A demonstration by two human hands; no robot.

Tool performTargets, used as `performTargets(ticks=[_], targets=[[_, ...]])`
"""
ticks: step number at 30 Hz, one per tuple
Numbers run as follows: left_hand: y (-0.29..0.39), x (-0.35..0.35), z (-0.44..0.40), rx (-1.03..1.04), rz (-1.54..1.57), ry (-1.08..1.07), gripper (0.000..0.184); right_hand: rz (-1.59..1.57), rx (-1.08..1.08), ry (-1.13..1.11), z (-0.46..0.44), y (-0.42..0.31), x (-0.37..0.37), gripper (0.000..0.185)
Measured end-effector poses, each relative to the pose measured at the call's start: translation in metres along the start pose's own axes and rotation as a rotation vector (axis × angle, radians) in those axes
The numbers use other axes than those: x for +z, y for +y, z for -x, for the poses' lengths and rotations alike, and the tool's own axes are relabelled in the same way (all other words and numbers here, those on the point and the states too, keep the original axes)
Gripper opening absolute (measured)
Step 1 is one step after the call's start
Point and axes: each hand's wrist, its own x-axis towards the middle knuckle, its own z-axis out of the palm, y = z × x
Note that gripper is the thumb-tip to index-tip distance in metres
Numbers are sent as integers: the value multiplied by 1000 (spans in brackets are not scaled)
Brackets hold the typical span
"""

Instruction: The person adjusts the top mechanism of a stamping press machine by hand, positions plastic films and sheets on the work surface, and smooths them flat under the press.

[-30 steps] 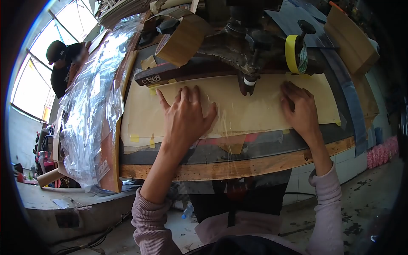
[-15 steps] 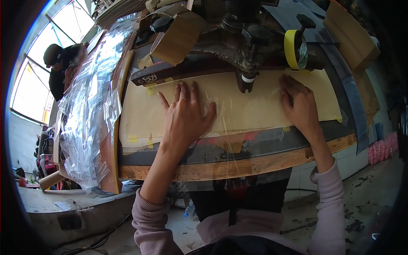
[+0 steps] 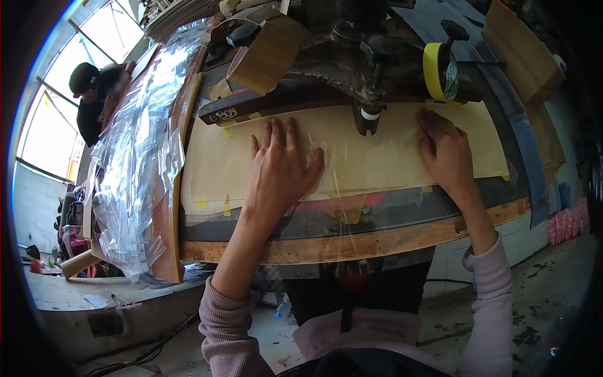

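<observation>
A cream sheet [image 3: 370,166] lies on the dark, wood-edged work board, with a clear plastic film [image 3: 340,217] over its middle that hangs past the front edge. My left hand [image 3: 279,163] lies open and palm down on the left part of the sheet, fingertips near the dark bar [image 3: 276,103] and thumb out to the right. On the right part rests my right hand [image 3: 447,154], its fingers stretched forward close together and the thumb beside them. I see nothing held in either hand. Small yellow tape pieces [image 3: 201,202] mark the sheet's edges.
Above the sheet stands a metal clamp arm [image 3: 367,103] with the bar. A yellow tape roll [image 3: 432,72] hangs on a knob at its right. Crumpled clear plastic [image 3: 135,157] covers a board on the left. Another person [image 3: 94,94] is by the window.
My left hand's little finger has drawn in towards the other fingers. The right hand stays nearly still. The view has shifted slightly, and the person by the window has moved a little.
</observation>
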Motion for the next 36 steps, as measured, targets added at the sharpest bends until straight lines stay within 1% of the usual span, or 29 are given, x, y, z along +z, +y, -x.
performTargets(ticks=[8, 17, 26, 29, 32, 35, 36], targets=[[0, 1, -1, -1, 21, 0, 67, 5, 21, -1, 1, -1, 0, 30], [-2, 1, -2, 47, -11, 28, 66, -6, 19, 13, 3, 4, 6, 30], [0, -1, -2, 29, -19, 3, 65, -10, 38, -13, 4, 7, 7, 30], [-2, 1, -2, 41, -50, 23, 63, -12, 44, -12, 5, 7, 7, 30], [1, -3, -4, 33, -14, 45, 60, -20, 49, -16, 4, 7, 7, 31], [-3, 2, -2, 108, -90, 146, 58, -19, 36, -8, 4, 7, 7, 31], [-3, 2, -2, 110, -94, 144, 58, -16, 30, -2, 4, 7, 8, 31]])
